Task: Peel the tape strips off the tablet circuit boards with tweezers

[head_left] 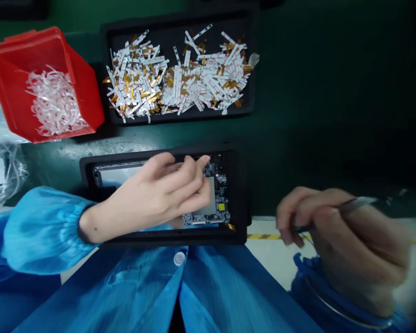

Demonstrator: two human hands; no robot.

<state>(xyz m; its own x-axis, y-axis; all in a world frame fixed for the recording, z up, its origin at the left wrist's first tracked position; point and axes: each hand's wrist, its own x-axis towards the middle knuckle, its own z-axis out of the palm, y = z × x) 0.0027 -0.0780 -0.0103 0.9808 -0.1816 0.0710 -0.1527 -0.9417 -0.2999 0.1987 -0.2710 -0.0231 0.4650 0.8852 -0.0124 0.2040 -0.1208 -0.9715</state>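
My left hand (162,192) lies over an opened device (215,194) seated in a black fixture (239,194); its fingers are held together, fingertips pressing near the circuit board's top edge. Whether something small sits under them is hidden. My right hand (336,231) hovers off the table's front edge at the right, closed around metal tweezers (358,202) whose shaft points right. Both arms wear blue sleeves.
A black tray (249,92) heaped with several white and orange flex strips sits at the back. A red bin (79,88) of white liner scraps stands at the back left. Clear plastic bags (0,162) lie at the far left. The mat is dark green.
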